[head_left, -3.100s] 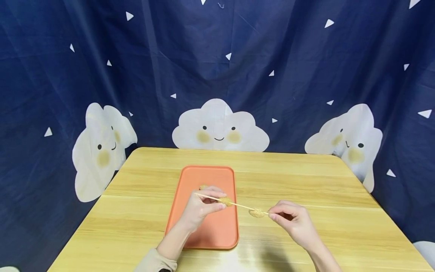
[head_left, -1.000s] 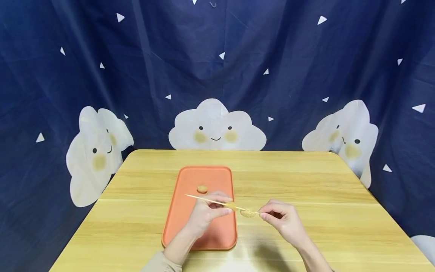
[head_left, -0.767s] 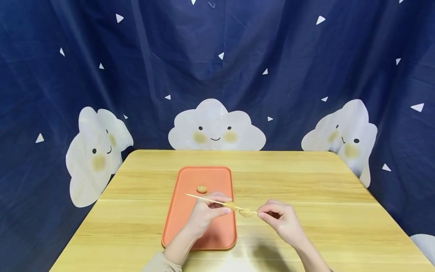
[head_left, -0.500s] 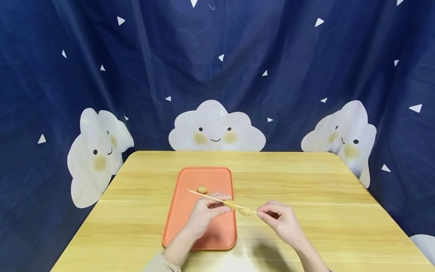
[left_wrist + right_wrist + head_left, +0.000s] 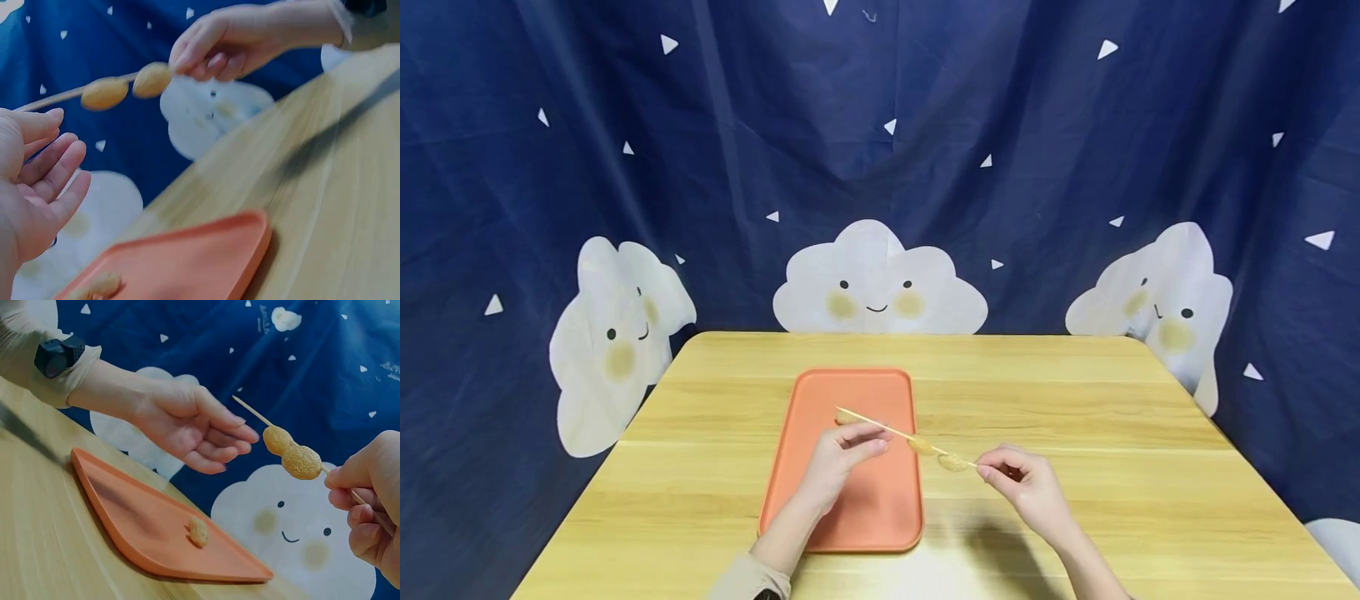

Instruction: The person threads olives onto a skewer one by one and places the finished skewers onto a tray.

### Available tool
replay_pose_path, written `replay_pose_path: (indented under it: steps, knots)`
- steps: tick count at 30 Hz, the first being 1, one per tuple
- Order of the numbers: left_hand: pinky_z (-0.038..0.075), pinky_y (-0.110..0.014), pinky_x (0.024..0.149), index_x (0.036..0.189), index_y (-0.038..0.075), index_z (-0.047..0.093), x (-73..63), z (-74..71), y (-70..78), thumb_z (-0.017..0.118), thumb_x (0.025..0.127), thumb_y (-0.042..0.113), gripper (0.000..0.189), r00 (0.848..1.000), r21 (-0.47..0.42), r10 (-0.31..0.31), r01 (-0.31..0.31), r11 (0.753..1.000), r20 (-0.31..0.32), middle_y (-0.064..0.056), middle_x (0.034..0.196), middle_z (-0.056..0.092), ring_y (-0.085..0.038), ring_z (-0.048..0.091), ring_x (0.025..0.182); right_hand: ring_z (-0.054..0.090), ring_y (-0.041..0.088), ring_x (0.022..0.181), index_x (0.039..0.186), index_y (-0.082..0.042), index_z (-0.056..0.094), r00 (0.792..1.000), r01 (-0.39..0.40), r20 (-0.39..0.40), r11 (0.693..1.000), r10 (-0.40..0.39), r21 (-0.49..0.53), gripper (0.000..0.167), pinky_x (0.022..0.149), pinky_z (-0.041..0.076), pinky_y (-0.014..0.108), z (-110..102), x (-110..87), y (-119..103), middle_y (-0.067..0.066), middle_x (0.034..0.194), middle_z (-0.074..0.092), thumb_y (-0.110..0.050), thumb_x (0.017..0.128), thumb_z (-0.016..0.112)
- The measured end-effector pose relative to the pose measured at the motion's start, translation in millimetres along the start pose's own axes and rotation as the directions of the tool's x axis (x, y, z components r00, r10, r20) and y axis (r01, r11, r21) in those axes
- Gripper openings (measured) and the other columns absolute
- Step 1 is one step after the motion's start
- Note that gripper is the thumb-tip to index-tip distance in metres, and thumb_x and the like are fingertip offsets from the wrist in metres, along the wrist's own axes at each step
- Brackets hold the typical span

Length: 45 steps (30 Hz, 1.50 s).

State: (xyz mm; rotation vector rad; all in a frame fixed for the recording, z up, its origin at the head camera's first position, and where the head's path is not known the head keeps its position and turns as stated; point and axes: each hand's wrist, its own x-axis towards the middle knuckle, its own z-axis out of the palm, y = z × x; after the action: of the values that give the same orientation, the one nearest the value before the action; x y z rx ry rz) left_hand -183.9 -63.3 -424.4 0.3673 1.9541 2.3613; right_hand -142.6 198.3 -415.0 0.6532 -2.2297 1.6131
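A thin wooden skewer (image 5: 868, 422) is held above the table, its pointed end to the left. Two wrinkled, golden-brown oval food pieces are threaded on it, one piece (image 5: 276, 440) nearer the tip and another piece (image 5: 301, 462) nearer the grip. My right hand (image 5: 1022, 487) pinches the skewer's blunt end between thumb and fingers. Beside the skewer, above the tray, my left hand (image 5: 842, 458) has loosely bent fingers and holds nothing; the right wrist view shows it apart from the food. A further brown oval piece (image 5: 198, 531) lies on the orange tray (image 5: 880, 517).
The tray rests left of centre on a light wooden table (image 5: 1112, 467). Behind the table hangs a dark blue curtain (image 5: 1037, 100) printed with white clouds and triangles. A dark device (image 5: 58, 356) is strapped on the left wrist.
My left hand has let go of the threaded piece and drawn back to the left. The skewer's tip has risen slightly and shifted right; my right hand still pinches its end.
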Motion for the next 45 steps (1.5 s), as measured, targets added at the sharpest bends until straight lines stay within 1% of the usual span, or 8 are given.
replay_pose_path:
  steps: [5,9,15,21,29,33,39,45]
  knots:
    - [0.051,-0.031,0.084,0.109,-0.016,0.06,11.1,-15.5,-7.0,0.066,0.081,-0.003,0.032,0.996,0.025,-0.01,0.013,1.0,-0.091,-0.027,0.1,0.064,-0.02,0.066,0.088,0.042,0.002,0.054,0.08,-0.005,0.068,0.999,-0.028,-0.022,0.999,0.027,-0.022,0.012,0.04,0.036,0.023,-5.2,-1.6,3.8,-0.002,0.065,0.056,0.007,0.079,0.066]
    - [0.05,-0.023,0.083,0.109,-0.013,0.061,20.4,-28.8,-10.2,0.067,0.081,0.0,0.031,0.988,0.114,0.007,0.011,0.993,-0.156,-0.026,0.104,0.063,-0.014,0.064,0.089,0.042,0.002,0.053,0.081,-0.001,0.067,0.998,-0.052,-0.032,0.998,0.051,-0.043,0.007,0.04,0.036,0.023,-9.3,-3.1,5.4,-0.003,0.065,0.056,0.006,0.079,0.066]
    - [0.051,-0.024,0.079,0.113,-0.013,0.059,31.7,-43.1,-18.3,0.067,0.082,0.001,0.036,0.984,0.22,-0.007,0.047,0.974,-0.178,-0.024,0.108,0.063,-0.017,0.064,0.093,0.042,0.002,0.054,0.081,-0.001,0.067,0.993,-0.111,-0.055,0.992,0.108,-0.059,0.006,0.041,0.036,0.023,-15.0,-5.4,4.9,-0.004,0.065,0.055,0.005,0.079,0.067]
    - [0.053,-0.029,0.074,0.114,-0.012,0.059,40.3,-48.8,-34.6,0.068,0.08,-0.001,0.036,0.988,0.287,-0.032,0.074,0.955,-0.149,-0.024,0.107,0.063,-0.023,0.062,0.093,0.041,0.004,0.053,0.082,-0.001,0.067,0.987,-0.146,-0.075,0.986,0.14,-0.085,0.007,0.042,0.036,0.023,-18.9,-6.0,4.6,-0.005,0.065,0.054,0.005,0.079,0.067]
    - [0.05,-0.031,0.083,0.108,-0.013,0.062,47.9,-49.5,-52.7,0.071,0.077,-0.001,0.034,0.997,0.392,0.006,0.024,0.92,-0.075,-0.025,0.108,0.062,-0.037,0.058,0.1,0.041,0.005,0.053,0.082,-0.005,0.068,0.985,-0.163,-0.07,0.982,0.157,-0.095,0.006,0.041,0.036,0.023,-21.5,-9.2,8.2,-0.003,0.065,0.054,0.001,0.081,0.067]
    - [0.051,-0.031,0.077,0.107,-0.014,0.062,49.6,-49.3,-55.5,0.072,0.076,-0.004,0.035,0.998,0.424,0.024,0.002,0.905,-0.056,-0.027,0.107,0.062,-0.037,0.06,0.093,0.042,0.005,0.053,0.082,-0.006,0.069,0.98,-0.191,-0.078,0.976,0.184,-0.107,0.006,0.042,0.036,0.023,-21.4,-9.8,7.5,-0.003,0.066,0.055,0.0,0.081,0.068]
    - [0.05,-0.022,0.07,0.104,-0.01,0.066,52.8,-48.2,-61.7,0.072,0.071,-0.008,0.033,0.999,0.528,0.049,-0.037,0.848,-0.008,-0.02,0.1,0.065,-0.029,0.062,0.085,0.043,0.005,0.054,0.082,-0.006,0.069,0.976,-0.208,-0.083,0.972,0.199,-0.111,0.006,0.043,0.037,0.022,-20.5,-9.7,5.9,-0.004,0.068,0.057,-0.001,0.081,0.068]
    - [0.051,-0.028,0.072,0.097,-0.008,0.069,50.6,-44.4,-63.4,0.071,0.069,-0.011,0.028,0.994,0.61,0.106,-0.088,0.787,0.008,-0.017,0.097,0.064,-0.028,0.061,0.084,0.042,0.005,0.053,0.082,-0.005,0.069,0.981,-0.185,-0.087,0.977,0.176,-0.105,0.006,0.042,0.037,0.022,-21.2,-10.5,9.1,-0.004,0.066,0.055,0.001,0.081,0.067]
